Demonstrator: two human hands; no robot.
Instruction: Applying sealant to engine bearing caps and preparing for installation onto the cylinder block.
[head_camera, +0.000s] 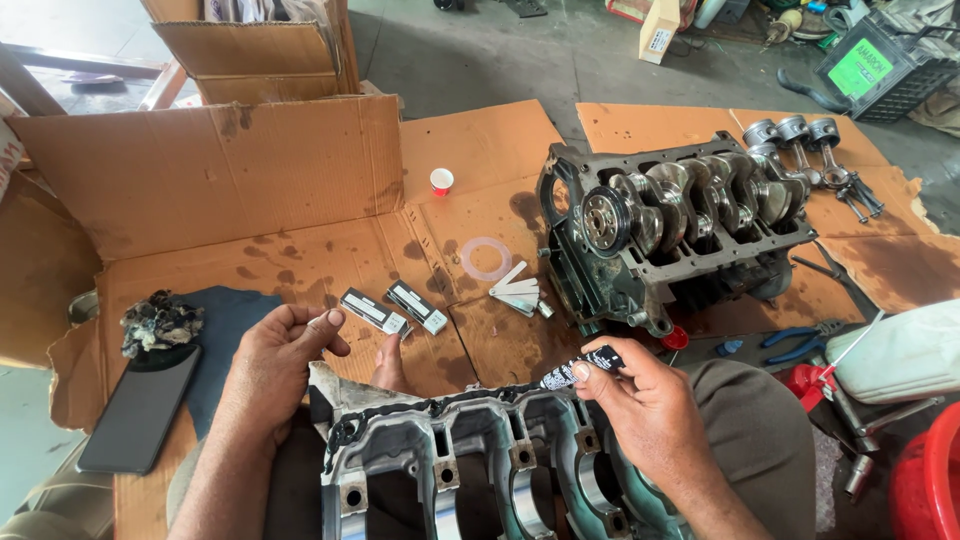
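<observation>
Head view, single cam. Grey cast-aluminium engine casting with half-round bearing saddles (470, 460) lies near centre, across the lap. A bead of black sealant runs along its far rim.

R hand (650, 410): thumb and fingers clamped on small black sealant tube with white print (585, 365), tube tilted, nozzle end pointing left and down at the casting's far edge, touching or just above it; can't tell which.

L hand (275, 360): rests on the casting's far-left corner, fingers curled loosely, not closed on anything visible.

Surroundings: oil-stained brown cardboard sheet (300, 200) covers the floor. Dark grey engine block with crankshaft fitted (670, 235) stands far right, well apart from the hands. Three pistons w/ con rods (810, 150) lie just beyond it. Two small black-and-white boxes (395, 308) lie just beyond the L hand. White feeler-type strips (515, 292) and pale ring (486, 258) sit between the boxes and the block. Black phone, screen dark (140, 410), near left, beside a dark blue cloth (225, 330).
</observation>
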